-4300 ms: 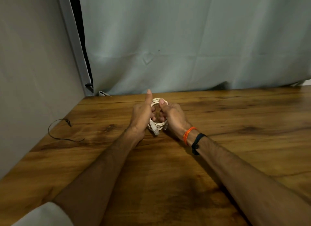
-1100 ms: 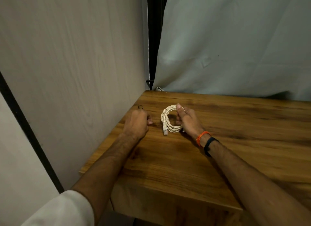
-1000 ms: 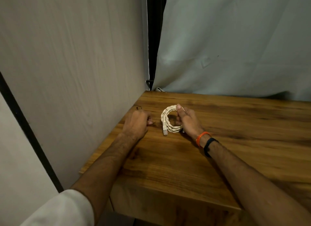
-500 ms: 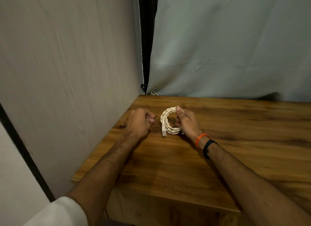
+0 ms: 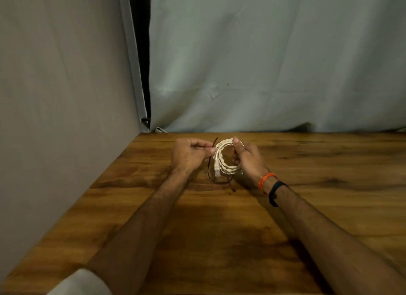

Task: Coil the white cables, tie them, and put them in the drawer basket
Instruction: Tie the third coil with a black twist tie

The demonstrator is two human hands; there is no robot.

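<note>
Right hand point(image 5: 247, 160) grips the coiled white cable point(image 5: 224, 160); left hand point(image 5: 189, 156) fingers pinch a dark tie point(image 5: 211, 173)

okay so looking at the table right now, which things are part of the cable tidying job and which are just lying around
Part of the job:
white cable coil, held by the right hand
thin dark tie, pinched by the left hand

Just there:
wooden table
grey cloth backdrop
orange band and black band on the right wrist
</note>
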